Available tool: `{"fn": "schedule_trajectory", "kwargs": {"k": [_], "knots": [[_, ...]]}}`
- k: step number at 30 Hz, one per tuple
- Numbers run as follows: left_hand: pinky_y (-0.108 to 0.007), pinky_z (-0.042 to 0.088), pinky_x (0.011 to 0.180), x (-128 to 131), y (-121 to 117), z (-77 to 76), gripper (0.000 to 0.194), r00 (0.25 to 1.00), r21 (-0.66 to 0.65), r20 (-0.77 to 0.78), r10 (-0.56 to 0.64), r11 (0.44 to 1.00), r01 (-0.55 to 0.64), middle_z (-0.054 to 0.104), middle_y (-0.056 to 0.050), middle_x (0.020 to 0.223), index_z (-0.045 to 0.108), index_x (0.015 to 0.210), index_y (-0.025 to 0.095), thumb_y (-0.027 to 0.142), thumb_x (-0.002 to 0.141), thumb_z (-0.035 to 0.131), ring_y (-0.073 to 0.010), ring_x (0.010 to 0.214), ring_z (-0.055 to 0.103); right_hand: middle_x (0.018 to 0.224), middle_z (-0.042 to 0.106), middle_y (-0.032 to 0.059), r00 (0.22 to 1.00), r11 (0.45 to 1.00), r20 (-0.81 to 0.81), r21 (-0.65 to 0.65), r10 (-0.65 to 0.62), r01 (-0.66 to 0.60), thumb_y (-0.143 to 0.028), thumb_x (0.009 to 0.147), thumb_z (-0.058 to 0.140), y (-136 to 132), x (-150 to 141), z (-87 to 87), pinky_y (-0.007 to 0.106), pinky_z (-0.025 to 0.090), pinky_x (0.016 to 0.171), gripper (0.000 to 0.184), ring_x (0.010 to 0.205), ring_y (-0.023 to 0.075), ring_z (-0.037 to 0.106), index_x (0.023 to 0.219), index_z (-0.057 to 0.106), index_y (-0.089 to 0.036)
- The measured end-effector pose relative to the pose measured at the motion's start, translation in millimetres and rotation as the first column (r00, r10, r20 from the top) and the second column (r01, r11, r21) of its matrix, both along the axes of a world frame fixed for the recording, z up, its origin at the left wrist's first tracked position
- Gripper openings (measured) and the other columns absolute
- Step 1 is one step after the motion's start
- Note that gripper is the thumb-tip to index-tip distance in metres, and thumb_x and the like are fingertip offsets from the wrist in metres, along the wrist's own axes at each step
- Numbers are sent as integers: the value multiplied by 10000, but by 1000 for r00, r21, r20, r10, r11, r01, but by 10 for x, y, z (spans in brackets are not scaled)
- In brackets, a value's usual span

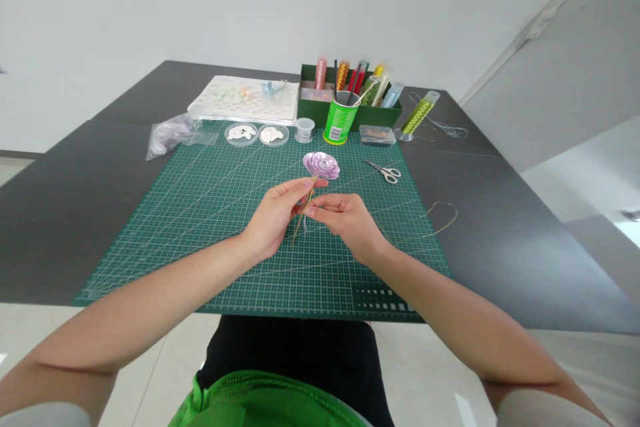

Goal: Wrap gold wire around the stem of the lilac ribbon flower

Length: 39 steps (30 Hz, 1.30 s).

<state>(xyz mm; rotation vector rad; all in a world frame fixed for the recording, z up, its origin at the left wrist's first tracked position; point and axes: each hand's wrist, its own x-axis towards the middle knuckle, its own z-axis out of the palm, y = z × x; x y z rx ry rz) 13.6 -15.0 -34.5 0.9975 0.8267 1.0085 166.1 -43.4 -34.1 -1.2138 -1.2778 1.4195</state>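
Observation:
A pale purple artificial flower (321,165) with layered petals is held up over the green cutting mat (200,213). Just under its head, my left hand (277,213) pinches the thin gold wire stem (299,230). My right hand (345,217) is closed too, thumb and forefinger pressed together at the stem wires a little lower. The exact strand between the right fingertips is too small to make out. To the right on the mat lie small scissors (387,172) with white handles. A loose gold wire (453,213) curls beyond my right hand.
Behind the mat stand a green can (342,121) of tools, a dark green box (313,110) of colored tubes and a clear case (377,136). Two dishes of white pieces, including one dish (241,134), sit by a small spool (305,130). A plastic bag (173,135) lies left.

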Motion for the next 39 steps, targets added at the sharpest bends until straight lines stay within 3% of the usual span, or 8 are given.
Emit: {"fn": "schedule_trajectory", "kwargs": {"k": [12,19,24,27,31,35,37,39], "knots": [[-305,537,747,11,-18,-72,238,999,35,-1,-40,999,40,777,-25,835,845,935,214,436,882,775,-156,743,652,496,330,-84,997,1000,-81,-25,6,-9,-447,709,885,-10,6,83,281,363,596,281,586,114,424,673,748,-204],[-423,554,1046,-5,25,-37,244,999,145,-50,0,989,7,842,-78,1023,838,798,194,437,801,856,-271,1121,738,505,357,-89,993,999,-117,-42,-16,11,-437,659,929,-4,4,107,276,344,600,313,584,92,392,652,738,-189],[-388,589,901,-44,88,0,265,992,164,-117,35,986,-15,835,-67,887,850,810,194,440,728,906,-230,920,748,511,376,-87,993,998,-119,-59,-7,0,-441,648,941,1,36,113,284,346,612,310,587,94,402,682,762,-190],[-341,577,786,-77,137,24,287,989,149,-150,-5,988,27,812,-51,805,851,802,189,444,695,924,-177,767,700,513,403,-87,994,998,-111,-68,-1,-6,-434,638,945,4,58,109,285,342,607,304,574,89,396,710,781,-188],[-312,560,746,-106,183,53,318,986,135,-160,-51,988,73,795,-45,773,846,784,175,448,657,951,-146,709,666,510,417,-92,997,999,-76,-47,8,-12,-449,661,928,18,74,82,273,312,574,313,540,73,344,753,794,-182],[-314,580,774,-110,197,62,332,992,88,-120,-45,995,55,781,-32,739,841,757,178,448,618,977,-136,694,663,555,480,-71,999,997,19,68,28,-29,-485,763,847,34,101,28,261,273,534,320,523,65,310,810,786,-174],[-301,582,776,-111,200,59,333,995,56,-96,-35,998,40,785,-30,749,848,767,187,440,602,989,-130,701,665,540,433,-77,991,975,134,220,13,-43,-452,860,757,29,129,3,256,251,511,278,506,67,294,826,776,-177],[-285,580,781,-114,200,55,326,997,31,-76,-30,999,32,795,-31,779,855,784,196,431,604,991,-124,720,671,512,352,-97,959,905,277,422,-64,-61,-356,940,664,11,161,-15,248,241,492,208,471,65,275,875,764,-185]]}}
